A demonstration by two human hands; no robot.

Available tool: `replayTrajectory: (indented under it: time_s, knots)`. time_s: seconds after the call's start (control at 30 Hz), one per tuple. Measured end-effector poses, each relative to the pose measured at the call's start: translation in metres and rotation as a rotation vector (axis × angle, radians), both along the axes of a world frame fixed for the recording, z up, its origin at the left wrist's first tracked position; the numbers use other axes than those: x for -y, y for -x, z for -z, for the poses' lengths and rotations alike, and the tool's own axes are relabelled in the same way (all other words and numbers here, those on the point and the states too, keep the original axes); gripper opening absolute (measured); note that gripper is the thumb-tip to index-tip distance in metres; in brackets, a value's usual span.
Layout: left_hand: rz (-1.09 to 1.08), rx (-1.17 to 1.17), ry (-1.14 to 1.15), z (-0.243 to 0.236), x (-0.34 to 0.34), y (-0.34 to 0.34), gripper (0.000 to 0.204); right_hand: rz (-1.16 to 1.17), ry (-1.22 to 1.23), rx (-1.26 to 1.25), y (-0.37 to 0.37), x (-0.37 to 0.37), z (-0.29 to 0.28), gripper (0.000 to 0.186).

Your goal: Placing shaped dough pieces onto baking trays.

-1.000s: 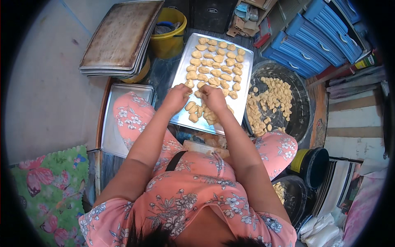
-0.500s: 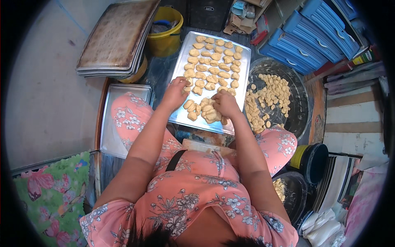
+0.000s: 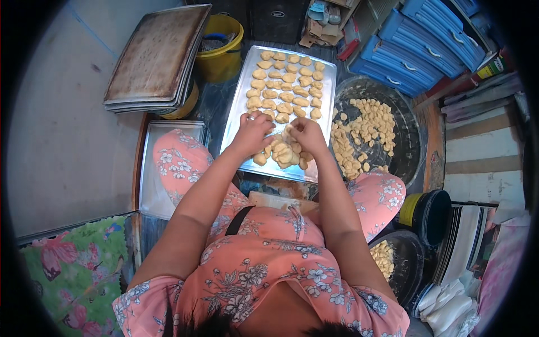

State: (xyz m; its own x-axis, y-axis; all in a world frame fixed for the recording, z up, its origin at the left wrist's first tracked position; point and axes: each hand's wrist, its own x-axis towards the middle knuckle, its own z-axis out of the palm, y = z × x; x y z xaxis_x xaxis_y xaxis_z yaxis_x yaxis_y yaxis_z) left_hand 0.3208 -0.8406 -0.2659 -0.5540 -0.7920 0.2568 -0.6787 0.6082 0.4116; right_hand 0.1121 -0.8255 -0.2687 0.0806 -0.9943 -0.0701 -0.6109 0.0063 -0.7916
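Note:
A shiny metal baking tray (image 3: 229, 132) lies before me, with several rows of yellowish dough pieces (image 3: 286, 96) on its far part. A heaped pile of dough pieces (image 3: 285, 154) sits at its near end. My left hand (image 3: 251, 135) is at the left of the nearest row, fingers bent and closed round a dough piece that they mostly cover. Just beyond the pile, my right hand (image 3: 307, 136) is closed, thumb and fingers pinching a dough piece. The fingers partly hide both held pieces.
A wide black basin (image 3: 407, 154) with many flattened dough pieces stands right of the tray. Stacked browned baking trays (image 3: 157, 53) and a yellow bucket (image 3: 222, 62) are at far left. Blue drawers (image 3: 415, 50) stand at far right. A smaller dark basin (image 3: 410, 264) holds more dough.
My left hand has moved right and slightly nearer, along the nearest row. My right hand has shifted slightly away from the pile's middle. The tray appears a little further left in view.

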Motion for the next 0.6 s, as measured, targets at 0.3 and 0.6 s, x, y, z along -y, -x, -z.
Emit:
replayTrajectory:
  time_s: [0.3, 0.6]
  knots:
    - [0.053, 0.176, -0.079, 0.001, -0.007, 0.010, 0.025, -0.007, 0.350, -0.241, -0.010, -0.010, 0.005, 0.016]
    - [0.066, 0.089, 0.043, 0.017, 0.010, 0.038, 0.020, 0.174, 0.178, -0.386, 0.013, -0.018, 0.015, 0.031]
